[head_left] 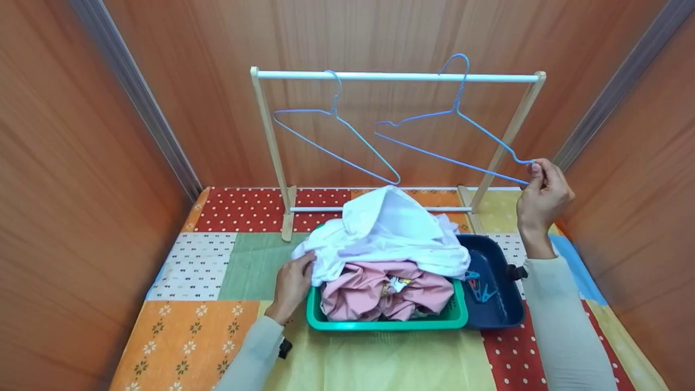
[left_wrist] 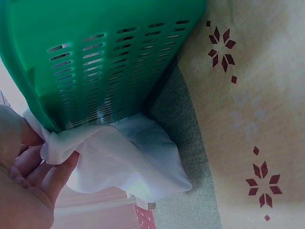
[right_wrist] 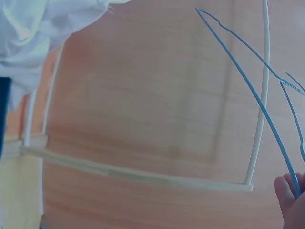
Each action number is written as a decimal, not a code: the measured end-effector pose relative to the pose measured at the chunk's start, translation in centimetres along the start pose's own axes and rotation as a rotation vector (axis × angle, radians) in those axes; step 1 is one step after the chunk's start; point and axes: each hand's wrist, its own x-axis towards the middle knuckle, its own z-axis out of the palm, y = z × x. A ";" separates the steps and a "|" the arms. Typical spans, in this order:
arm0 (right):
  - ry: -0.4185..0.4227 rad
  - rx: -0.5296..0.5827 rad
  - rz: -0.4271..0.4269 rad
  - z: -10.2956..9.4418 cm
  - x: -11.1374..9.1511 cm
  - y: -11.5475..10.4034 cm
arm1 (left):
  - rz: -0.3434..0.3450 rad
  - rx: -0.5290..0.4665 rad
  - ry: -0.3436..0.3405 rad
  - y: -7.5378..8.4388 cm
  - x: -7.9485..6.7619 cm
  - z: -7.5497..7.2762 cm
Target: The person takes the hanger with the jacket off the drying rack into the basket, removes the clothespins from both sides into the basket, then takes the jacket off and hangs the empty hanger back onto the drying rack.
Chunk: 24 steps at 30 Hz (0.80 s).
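1. Pinching a fold of the white garment with the left hand, thumb and fingers on opposite sides of the cloth, at the left edge of the green basket.
2. Gripping the right end of the right-hand blue wire hanger with the right hand — well apart from the left hand.
3. Note the white garment heaped over the far part of the basket, spilling past its left rim and lying against the pink garment on the near side.
4. See the hanger tilted at the white rail, its hook arching above; cannot tell whether touching.
5. Could lose the hanger off the rail by pushing its end up or twisting it, judging by that high hook.
6. Could also knock the left-hand wire hanger, hanging nearby on the same rail, by swinging the right one leftward.
7. Could drag the pink garment along, or tip the basket, by tugging the white cloth hard — likely through cloth catching on cloth or on the rim.
8. Could brush the navy tray and jostle the clothespins inside by dropping the right forearm.
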 end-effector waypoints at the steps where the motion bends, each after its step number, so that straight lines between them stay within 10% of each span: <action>1: -0.005 0.009 -0.003 0.2 0.0 0.0 | 0.004 -0.002 -0.001 0.0 -0.1 0.0; 24: -0.043 0.057 -0.009 4.4 0.1 -0.3 | 0.057 -0.007 0.045 -0.3 0.0 0.2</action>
